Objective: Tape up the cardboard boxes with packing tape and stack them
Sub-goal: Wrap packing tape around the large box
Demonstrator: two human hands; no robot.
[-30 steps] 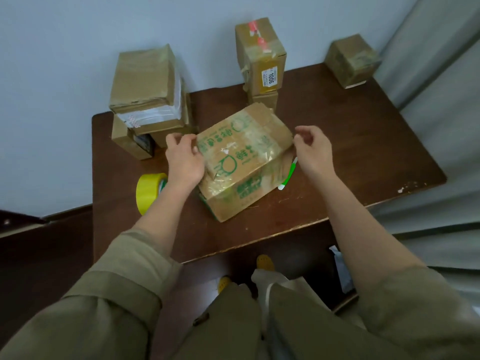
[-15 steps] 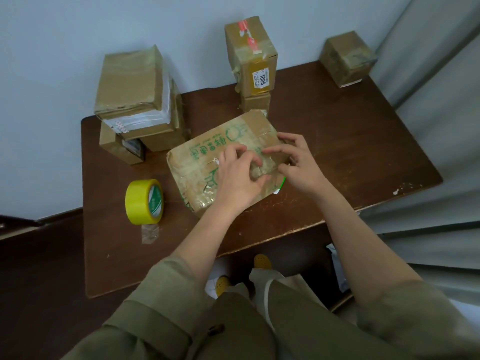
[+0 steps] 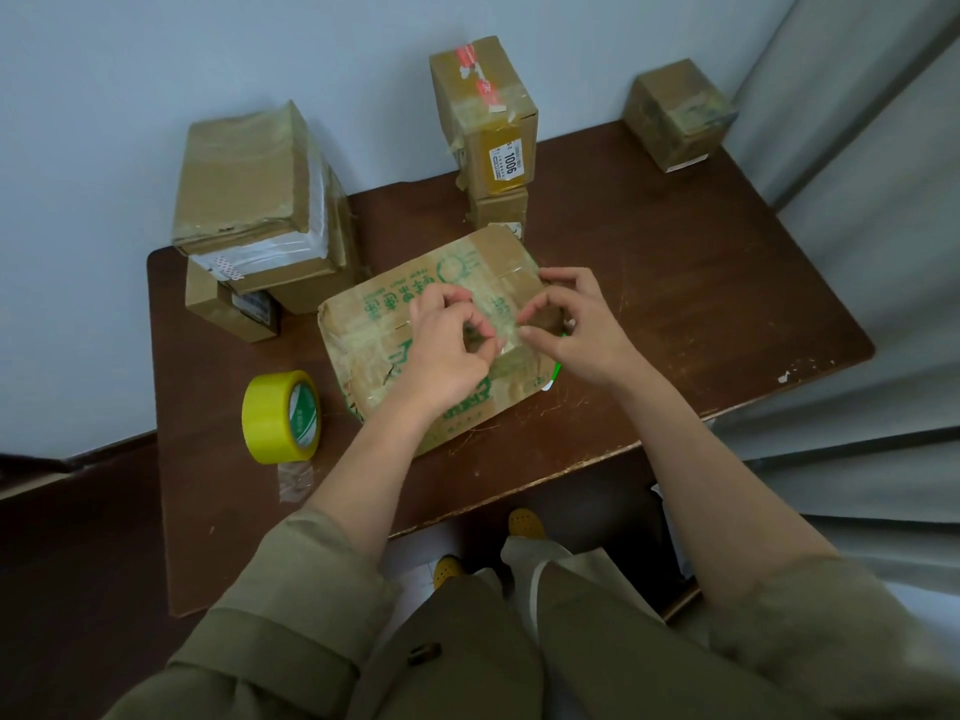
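Observation:
A worn cardboard box with green print (image 3: 384, 314) lies flat in the middle of the brown table (image 3: 701, 304). Both my hands are on its top, close together. My left hand (image 3: 447, 356) has curled fingers, its thumb and forefinger pinching a glossy clear tape strip (image 3: 506, 330) on the lid. My right hand (image 3: 582, 330) pinches the same strip from the other side. A yellow roll of packing tape (image 3: 283, 415) stands on edge left of the box, untouched.
A stack of taped boxes (image 3: 244, 189) stands at the back left, and a two-box stack (image 3: 483, 122) behind the printed box. One small box (image 3: 675, 111) sits at the back right corner. A green-handled tool (image 3: 555, 374) pokes out beside the printed box. A tape scrap (image 3: 296, 483) lies near the roll.
The box, gripped tilted by its two sides a second ago, now lies flat. Both hands moved from its sides onto its top and closed in on the tape.

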